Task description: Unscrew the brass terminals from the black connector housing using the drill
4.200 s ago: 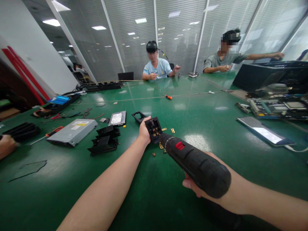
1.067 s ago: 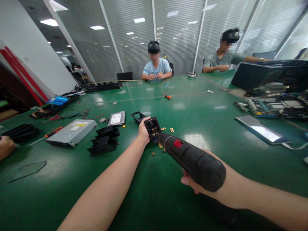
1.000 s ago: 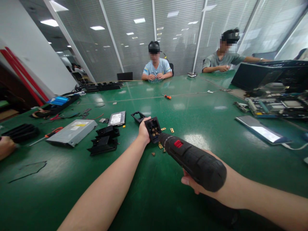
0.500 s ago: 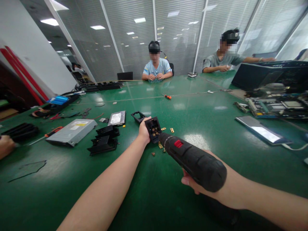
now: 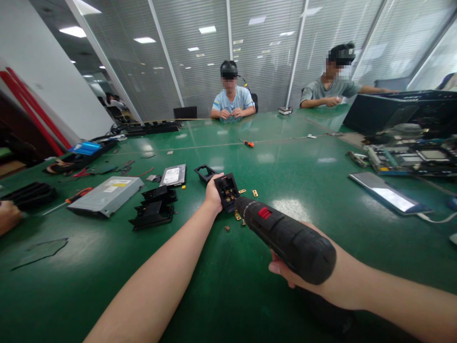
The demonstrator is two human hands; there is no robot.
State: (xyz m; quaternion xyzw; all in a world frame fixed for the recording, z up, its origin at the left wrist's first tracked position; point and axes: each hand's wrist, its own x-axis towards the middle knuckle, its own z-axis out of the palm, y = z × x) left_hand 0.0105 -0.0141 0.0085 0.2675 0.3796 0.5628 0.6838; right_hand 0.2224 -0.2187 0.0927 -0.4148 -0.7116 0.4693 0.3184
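My left hand (image 5: 213, 194) is closed around a small black plastic housing (image 5: 226, 186), tilted so that its open inside with brass-coloured terminals faces me. A black cordless drill (image 5: 285, 236) with a red switch on top is gripped in my right hand (image 5: 282, 269). The drill's nose points at the lower right edge of the housing; its bit is hidden, so contact cannot be made out. Around the housing lie several brass plates (image 5: 254, 193) and brass screws (image 5: 227, 228). Behind my left hand rests a black plastic frame (image 5: 204, 173).
Left on the green table (image 5: 221, 290) are black plastic parts (image 5: 152, 215), a grey metal drive (image 5: 106, 195), a hard drive (image 5: 173, 175) and another person's hand (image 5: 9, 216). A phone (image 5: 387, 190) and circuit boards (image 5: 410, 157) lie right. Two people sit across, near an orange screwdriver (image 5: 249, 144).
Both my hands, the housing and the drill stay almost in place. Across the table at the right, a person's outstretched hand has shifted slightly lower behind the dark panel.
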